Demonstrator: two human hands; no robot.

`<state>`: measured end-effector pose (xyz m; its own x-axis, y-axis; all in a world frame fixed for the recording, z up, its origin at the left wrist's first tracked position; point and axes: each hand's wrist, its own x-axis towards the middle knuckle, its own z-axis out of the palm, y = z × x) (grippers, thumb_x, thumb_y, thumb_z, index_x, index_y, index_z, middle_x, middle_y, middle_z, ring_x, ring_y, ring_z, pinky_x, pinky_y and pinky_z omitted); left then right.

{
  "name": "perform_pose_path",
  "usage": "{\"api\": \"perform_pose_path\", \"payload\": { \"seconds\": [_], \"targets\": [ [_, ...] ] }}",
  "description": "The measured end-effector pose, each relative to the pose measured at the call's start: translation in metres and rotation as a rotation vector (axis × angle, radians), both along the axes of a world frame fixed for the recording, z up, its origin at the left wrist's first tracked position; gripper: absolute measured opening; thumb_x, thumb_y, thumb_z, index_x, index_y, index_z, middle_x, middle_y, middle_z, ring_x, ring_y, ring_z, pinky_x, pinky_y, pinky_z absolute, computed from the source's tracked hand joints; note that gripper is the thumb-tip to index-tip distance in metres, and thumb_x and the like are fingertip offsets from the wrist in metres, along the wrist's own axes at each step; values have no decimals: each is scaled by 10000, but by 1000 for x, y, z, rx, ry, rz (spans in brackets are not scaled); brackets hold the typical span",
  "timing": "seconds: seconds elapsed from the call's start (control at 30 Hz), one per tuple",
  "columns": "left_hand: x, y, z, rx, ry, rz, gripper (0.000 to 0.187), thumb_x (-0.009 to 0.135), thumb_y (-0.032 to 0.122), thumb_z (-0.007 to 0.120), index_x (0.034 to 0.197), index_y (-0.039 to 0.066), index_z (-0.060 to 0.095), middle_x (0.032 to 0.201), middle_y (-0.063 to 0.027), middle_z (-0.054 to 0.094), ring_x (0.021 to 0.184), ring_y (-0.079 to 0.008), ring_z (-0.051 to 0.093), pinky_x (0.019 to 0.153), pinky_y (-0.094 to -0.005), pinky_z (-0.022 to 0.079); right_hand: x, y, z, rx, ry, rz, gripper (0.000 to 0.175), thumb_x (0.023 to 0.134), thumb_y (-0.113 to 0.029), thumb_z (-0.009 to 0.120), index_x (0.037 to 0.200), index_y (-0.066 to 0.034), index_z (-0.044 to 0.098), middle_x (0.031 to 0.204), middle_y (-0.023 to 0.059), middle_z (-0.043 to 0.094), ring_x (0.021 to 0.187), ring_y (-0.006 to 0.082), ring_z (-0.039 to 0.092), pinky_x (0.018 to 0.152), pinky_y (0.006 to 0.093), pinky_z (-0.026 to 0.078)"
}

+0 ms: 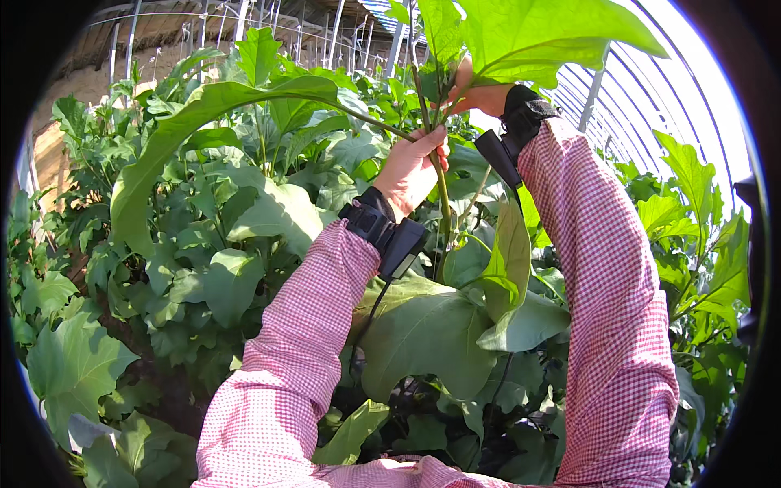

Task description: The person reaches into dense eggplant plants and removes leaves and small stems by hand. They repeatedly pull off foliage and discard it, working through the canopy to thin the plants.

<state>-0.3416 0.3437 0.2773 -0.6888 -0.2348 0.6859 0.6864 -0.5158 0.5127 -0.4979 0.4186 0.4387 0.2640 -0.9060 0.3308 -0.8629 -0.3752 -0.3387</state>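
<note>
My left hand (406, 171) is closed around the upright stem (444, 201) of a tall broad-leaved plant, likely an eggplant, just where its stalks fork. Higher up, my right hand (488, 99) reaches in among the upper shoots (440, 91) from the right. Leaf stalks partly hide its fingers, so its grip does not show clearly. A large bright leaf (537, 36) spreads above my right hand. Another long leaf (201, 116) arches out to the left from near my left hand. Each wrist wears a black strapped device, one on the left (387, 235) and one on the right (512, 143).
Dense leafy plants (232, 280) surround me on both sides. A wide leaf (427, 335) hangs below my hands. Thin pale poles and strings (335, 33) stand at the back before an earthen wall (174, 52). Curved greenhouse ribs (647, 85) rise on the right.
</note>
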Motion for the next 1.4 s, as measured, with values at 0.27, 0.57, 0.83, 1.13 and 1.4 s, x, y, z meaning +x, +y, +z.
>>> {"api": "perform_pose_path", "payload": {
  "seconds": [0.27,0.57,0.83,1.13,1.4],
  "targets": [
    [-64,-27,13,133,-386,354,216,949,270,597,816,101,575,628,-36,531,544,-185,502,541,-352,430,56,0,31,-275,-591,-599,536,925,-500,534,1037,24,529,944,160,632,768,273,701,717,368,596],
    [-70,12,34,-230,-243,372,421,972,489,501,970,86,622,844,-10,676,669,-109,611,599,-248,415,21,-6,54,-495,-5,-648,604,919,-538,520,1113,31,570,973,168,644,894,284,629,823,375,486],
    [-30,23,28,-55,-142,100,137,910,219,659,1017,133,650,856,41,669,745,-81,614,589,-222,401,41,84,93,-1207,-269,-281,271,902,-220,541,1071,-8,540,865,50,585,703,106,519,624,249,420],
    [6,0,23,-89,-191,79,129,936,224,628,1048,165,650,932,51,665,840,-87,609,656,-257,402,43,99,68,-566,-441,-655,321,909,-333,548,1106,-80,526,910,21,608,757,135,600,613,314,516],
    [18,-20,22,-172,-121,-155,204,974,209,561,1131,94,623,1026,-20,660,974,-179,630,858,-402,528,74,81,67,-656,-862,-183,654,928,-603,441,1278,-51,449,1045,131,620,925,197,607,816,353,500]
  ]
}}
